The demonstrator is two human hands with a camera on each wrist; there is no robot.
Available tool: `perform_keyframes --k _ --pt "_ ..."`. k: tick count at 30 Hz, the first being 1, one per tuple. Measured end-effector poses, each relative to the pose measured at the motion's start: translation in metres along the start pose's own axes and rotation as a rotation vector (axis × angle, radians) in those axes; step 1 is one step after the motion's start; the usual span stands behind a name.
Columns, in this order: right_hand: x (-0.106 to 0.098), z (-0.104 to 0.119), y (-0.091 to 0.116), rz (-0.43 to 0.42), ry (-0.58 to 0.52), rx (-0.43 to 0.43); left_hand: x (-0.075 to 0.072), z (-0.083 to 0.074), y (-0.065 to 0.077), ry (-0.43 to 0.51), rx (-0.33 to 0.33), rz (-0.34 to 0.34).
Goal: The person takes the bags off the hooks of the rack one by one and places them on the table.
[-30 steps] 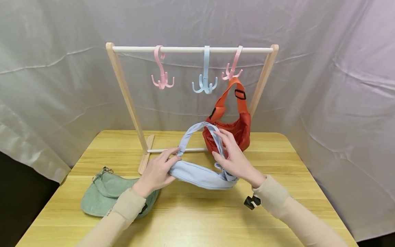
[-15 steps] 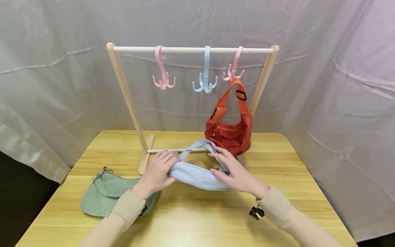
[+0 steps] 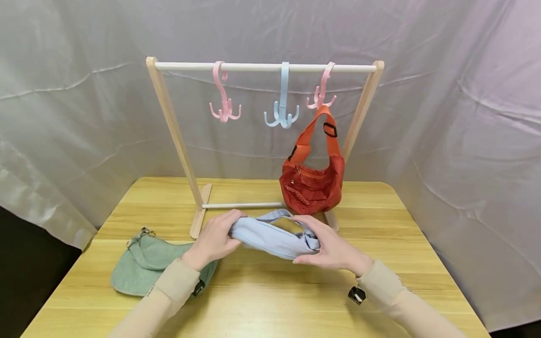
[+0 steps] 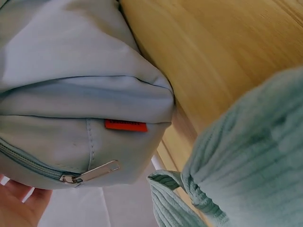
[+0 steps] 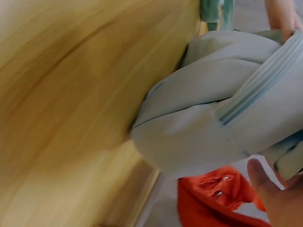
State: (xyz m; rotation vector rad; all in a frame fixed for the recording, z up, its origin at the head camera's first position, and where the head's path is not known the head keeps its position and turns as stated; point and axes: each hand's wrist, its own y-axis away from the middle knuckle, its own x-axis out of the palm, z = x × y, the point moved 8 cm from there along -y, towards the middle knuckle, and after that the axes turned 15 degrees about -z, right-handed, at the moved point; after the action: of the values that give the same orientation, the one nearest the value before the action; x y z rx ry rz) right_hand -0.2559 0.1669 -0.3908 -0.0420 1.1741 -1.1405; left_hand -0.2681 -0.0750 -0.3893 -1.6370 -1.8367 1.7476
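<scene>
A light blue shoulder bag (image 3: 270, 238) is held lengthwise close over the table, its strap (image 3: 274, 215) folded back behind it. My left hand (image 3: 214, 236) grips the bag's left end. At the other end my right hand (image 3: 331, 244) holds the bag, with fingers over the top and the thumb below. A zipper pull (image 4: 97, 171) and a small red tag (image 4: 125, 125) show on the bag in the left wrist view. From the right wrist, the bag's rounded underside (image 5: 189, 146) appears near the wooden tabletop, with my right hand's fingers at its edge.
Behind stands a rack with a white rail (image 3: 253, 67). On it hang a left pink hook (image 3: 224, 101), a blue hook (image 3: 282, 103) and a right pink hook (image 3: 323, 91) bearing a red bag (image 3: 314, 183). A green corduroy bag (image 3: 143, 270) lies left, partly under my left forearm.
The strap has dropped from a raised loop to lying low behind the bag. My right hand has left the strap, moving down to the bag's right end. My left hand stays near its place.
</scene>
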Motion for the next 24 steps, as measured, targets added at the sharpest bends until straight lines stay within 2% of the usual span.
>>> perform_keyframes --k 8,12,19,24 --pt "0.002 -0.015 0.002 -0.076 -0.173 -0.029 0.007 0.012 -0.007 0.089 -0.221 0.081" --pt "0.003 -0.022 0.004 -0.098 -0.235 -0.017 0.013 0.021 -0.007 0.124 -0.298 0.138" --pt "0.003 -0.031 0.008 -0.144 -0.224 0.052 0.020 0.037 -0.001 0.192 -0.401 0.242" --pt "0.003 -0.031 0.010 -0.188 -0.236 0.068 0.018 0.045 0.007 0.225 -0.421 0.269"
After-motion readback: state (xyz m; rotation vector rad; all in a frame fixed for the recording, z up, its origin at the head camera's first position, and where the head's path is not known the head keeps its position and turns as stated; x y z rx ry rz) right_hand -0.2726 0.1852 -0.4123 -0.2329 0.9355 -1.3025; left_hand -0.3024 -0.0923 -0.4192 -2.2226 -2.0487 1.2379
